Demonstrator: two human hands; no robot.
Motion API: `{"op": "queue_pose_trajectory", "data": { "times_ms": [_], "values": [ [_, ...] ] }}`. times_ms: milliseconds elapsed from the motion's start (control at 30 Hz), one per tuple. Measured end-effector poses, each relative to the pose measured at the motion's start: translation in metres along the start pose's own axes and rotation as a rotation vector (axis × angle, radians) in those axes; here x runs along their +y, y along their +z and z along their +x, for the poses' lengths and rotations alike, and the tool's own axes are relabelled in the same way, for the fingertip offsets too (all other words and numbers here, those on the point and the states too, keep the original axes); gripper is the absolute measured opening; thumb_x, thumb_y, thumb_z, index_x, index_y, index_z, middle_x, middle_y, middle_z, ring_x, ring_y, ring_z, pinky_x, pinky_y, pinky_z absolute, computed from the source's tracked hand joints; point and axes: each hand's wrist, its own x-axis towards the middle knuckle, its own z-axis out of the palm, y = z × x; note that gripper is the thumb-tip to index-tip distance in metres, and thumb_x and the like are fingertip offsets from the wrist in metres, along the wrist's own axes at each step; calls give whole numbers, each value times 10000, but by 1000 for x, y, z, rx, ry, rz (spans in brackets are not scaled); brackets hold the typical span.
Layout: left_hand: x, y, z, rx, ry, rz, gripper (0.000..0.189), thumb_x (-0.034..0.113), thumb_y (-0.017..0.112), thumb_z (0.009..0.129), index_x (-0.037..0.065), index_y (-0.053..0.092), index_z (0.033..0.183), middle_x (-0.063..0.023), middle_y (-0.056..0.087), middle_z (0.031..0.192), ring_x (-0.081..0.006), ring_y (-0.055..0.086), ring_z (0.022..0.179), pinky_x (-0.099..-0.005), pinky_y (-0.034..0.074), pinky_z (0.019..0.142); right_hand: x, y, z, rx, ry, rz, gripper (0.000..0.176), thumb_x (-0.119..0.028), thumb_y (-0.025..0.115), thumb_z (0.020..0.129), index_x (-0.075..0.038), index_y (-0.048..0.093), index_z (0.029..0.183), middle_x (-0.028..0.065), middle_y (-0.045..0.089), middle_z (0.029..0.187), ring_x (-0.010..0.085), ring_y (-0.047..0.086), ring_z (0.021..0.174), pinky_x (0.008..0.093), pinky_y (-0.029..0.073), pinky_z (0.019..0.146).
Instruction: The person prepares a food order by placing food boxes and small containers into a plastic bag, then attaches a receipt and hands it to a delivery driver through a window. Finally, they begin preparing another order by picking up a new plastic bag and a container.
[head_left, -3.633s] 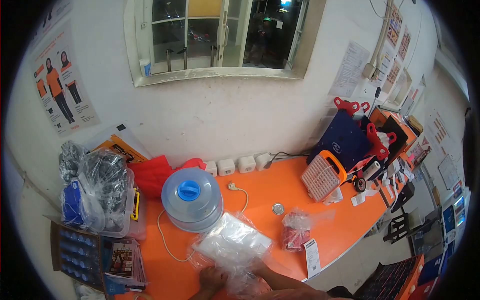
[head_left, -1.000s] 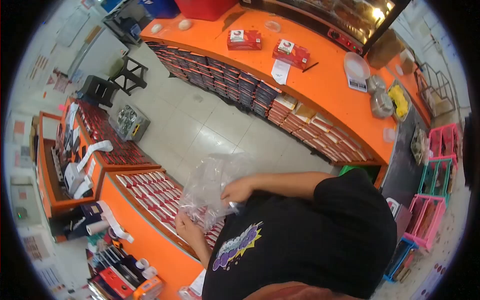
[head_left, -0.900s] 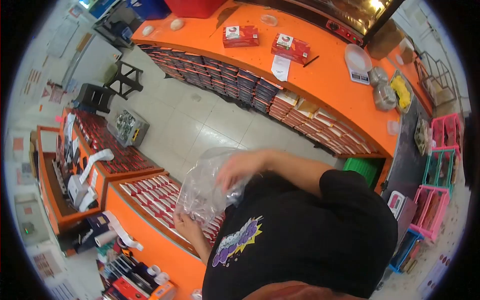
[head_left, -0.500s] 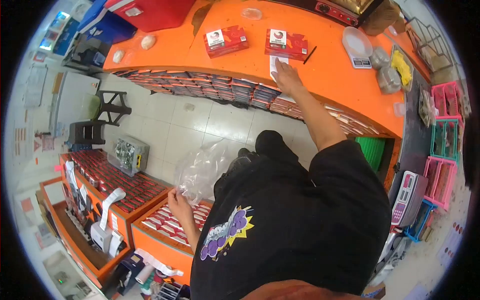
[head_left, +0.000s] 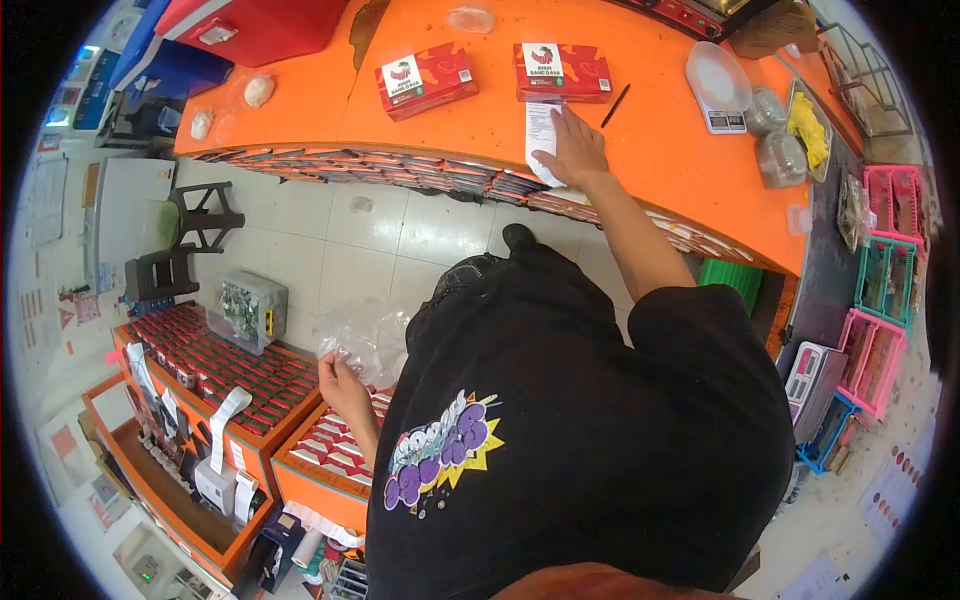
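1. Head view, right hand: the right hand [head_left: 572, 150] is stretched out at the end of a straight arm onto the orange counter [head_left: 650, 160]. It lies open and palm down, with the fingers spread narrowly and closed on nothing.
2. Its fingertips press on the lower end of a white paper slip [head_left: 540, 125], which lies flat on the counter. The slip's upper end touches the nearer of two red cartons [head_left: 560, 70]. The second red carton [head_left: 425, 80] lies just beside the first, to the picture's left.
3. A black pen [head_left: 615, 105] lies near the hand, just beyond the fingers to the picture's right. Further along stands a white kitchen scale [head_left: 715, 90], with lidded clear tubs [head_left: 770, 150] close by it.
4. Head view, left hand: the left hand [head_left: 340, 375] is held low and close to the black T-shirt [head_left: 600, 430]. It is well apart from the counter where the other hand rests.
5. Its fingers are closed in a pinch on the lower edge of a clear plastic bag [head_left: 365, 335]. The bag stands up crumpled and loose from the grip, over the tiled floor [head_left: 350, 260]. I cannot tell whether anything is in the bag.
6. Just below and beside this hand run orange shelves packed with rows of red packets [head_left: 230, 365]. The hand is above them and does not touch them.
7. Farther off on the floor stand two black plastic stools [head_left: 200, 215], well away from both hands.
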Motion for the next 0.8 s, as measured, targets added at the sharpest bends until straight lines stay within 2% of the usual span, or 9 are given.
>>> {"op": "queue_pose_trajectory", "data": {
  "times_ms": [100, 300, 367, 500, 567, 800],
  "values": [
    [7, 0, -1, -9, 29, 5, 180, 103, 531, 993, -24, 650, 1040, -61, 657, 931, -124, 584, 780, -277, 486, 654, 2, 1, -5, -67, -35, -67, 858, -548, 668, 875, -115, 365, 1550, 181, 214, 1642, 338, 238, 1498, 516, 242, 1180],
    [-9, -2, -9, -1, -14, -65, 184, 61, 509, 964, -40, 642, 1042, -78, 659, 942, -140, 598, 807, -295, 505, 710, 4, 0, -13, -54, -40, -49, 874, -571, 652, 884, -108, 344, 1558, 218, 254, 1593, 373, 226, 1489, 498, 242, 1194],
    [-12, -1, -10, -9, -59, -129, 183, 49, 511, 951, -42, 641, 1043, -76, 656, 944, -147, 606, 822, -301, 511, 740, 7, 3, -13, -55, -49, -36, 872, -570, 650, 887, -106, 343, 1558, 218, 261, 1582, 375, 223, 1489, 491, 244, 1196],
    [-1, 4, -20, -11, -34, -136, 180, 48, 509, 954, -38, 642, 1039, -71, 657, 952, -151, 611, 826, -296, 511, 744, 9, 4, -12, -64, -62, -32, 858, -560, 644, 899, -104, 340, 1559, 219, 262, 1576, 379, 220, 1488, 487, 243, 1202],
    [1, 5, -20, -15, -98, -187, 175, 49, 511, 959, -35, 645, 1035, -66, 658, 955, -152, 611, 833, -290, 507, 742, 10, 6, -13, -57, -58, -31, 855, -555, 645, 901, -102, 340, 1559, 219, 263, 1577, 381, 223, 1487, 488, 243, 1203],
    [17, 10, -25, -26, -47, -91, 159, 50, 530, 963, -22, 651, 1037, -61, 663, 946, -126, 597, 822, -270, 491, 715, 11, 1, -11, -60, -80, -40, 809, -520, 643, 911, -95, 368, 1542, 214, 273, 1579, 385, 237, 1484, 486, 243, 1207]
  ]
}}
